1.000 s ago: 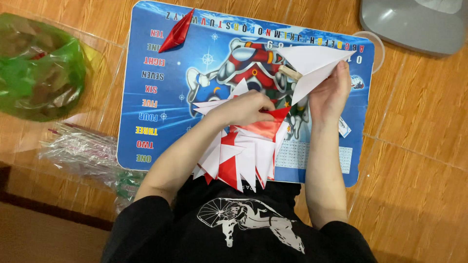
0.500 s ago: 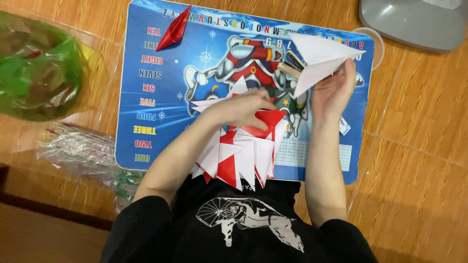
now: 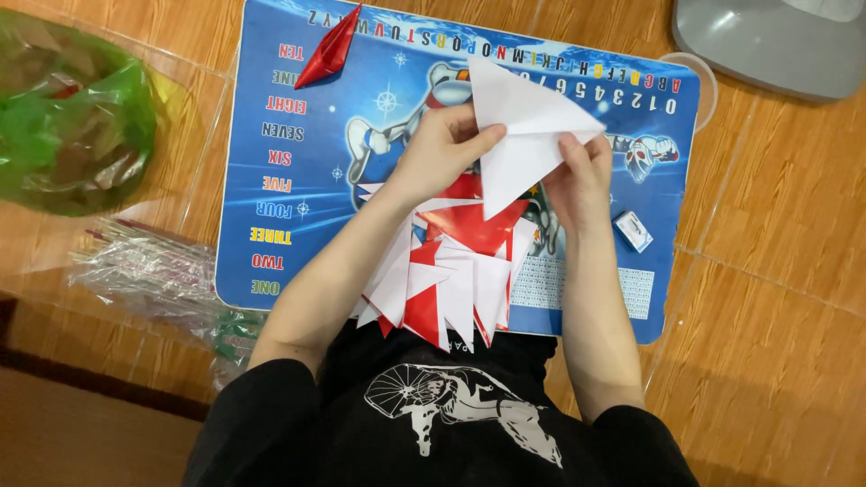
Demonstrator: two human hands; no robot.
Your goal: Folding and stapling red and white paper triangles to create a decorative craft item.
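White folded paper [image 3: 523,135] pinched between both hands, left hand [image 3: 442,153] fingers closed on its 9 o'clock edge, right hand [image 3: 577,176] fingers gripping at 3 o'clock, triangular, creased, plain white, above red-and-white triangle pile [image 3: 451,271]

**Wooden floor and what lies on it**

A floor [image 3: 794,234] of warm brown wooden boards carries everything. Directly under the two grips lies a blue rectangular plastic play mat [image 3: 298,117] printed with letters, numerals and cartoon figures. To the far left of the left grip sits a crumpled green translucent plastic bag [image 3: 72,117], and below it, nearer the person, a clear cellophane packet [image 3: 144,271] of thin sticks. Beyond the right grip, at the upper right corner, rests a grey rounded plastic case [image 3: 776,41]. A clear round plastic lid [image 3: 702,86] peeks out from under the mat's edge there.
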